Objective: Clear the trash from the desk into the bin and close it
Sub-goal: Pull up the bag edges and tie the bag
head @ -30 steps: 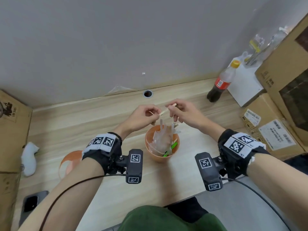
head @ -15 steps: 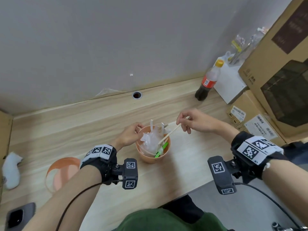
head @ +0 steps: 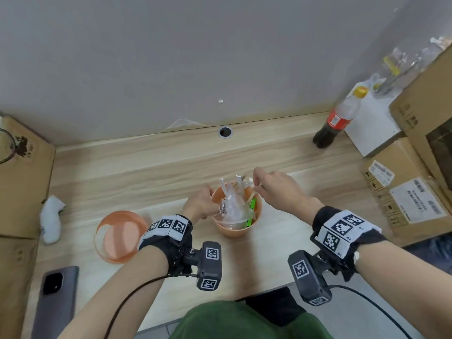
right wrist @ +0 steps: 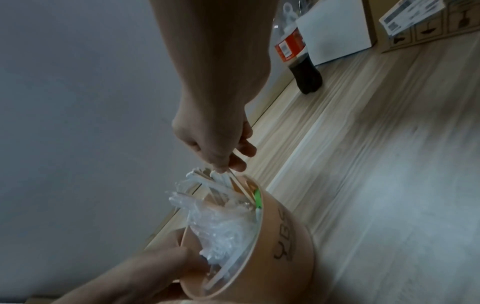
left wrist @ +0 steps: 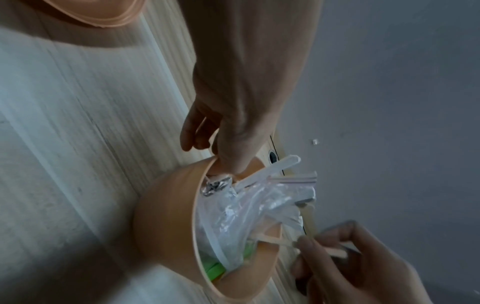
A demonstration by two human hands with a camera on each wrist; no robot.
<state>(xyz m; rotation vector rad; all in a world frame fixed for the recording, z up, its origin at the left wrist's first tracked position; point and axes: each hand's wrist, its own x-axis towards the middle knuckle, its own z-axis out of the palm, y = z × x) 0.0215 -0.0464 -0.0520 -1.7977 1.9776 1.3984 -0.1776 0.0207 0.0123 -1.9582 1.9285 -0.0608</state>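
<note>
Light wood-grain desk [head: 127, 167] carrying: round orange plastic bin [head: 234, 228] sitting centre, orange lid [head: 119, 237] at 9 o'clock, grey phone [head: 55, 304] at 8, cola bottle [head: 333, 123] standing at 2.

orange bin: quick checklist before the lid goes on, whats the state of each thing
1. Orange bin upright on the desk: ok.
2. Trash below the rim: not ok, the white sticks and the plastic bag poke above it.
3. Right hand free: not ok, it pinches a wooden stick at the rim.
4. Left hand free: not ok, it grips the rim.
5. Orange lid within reach: ok, it lies on the desk left of the bin.
</note>
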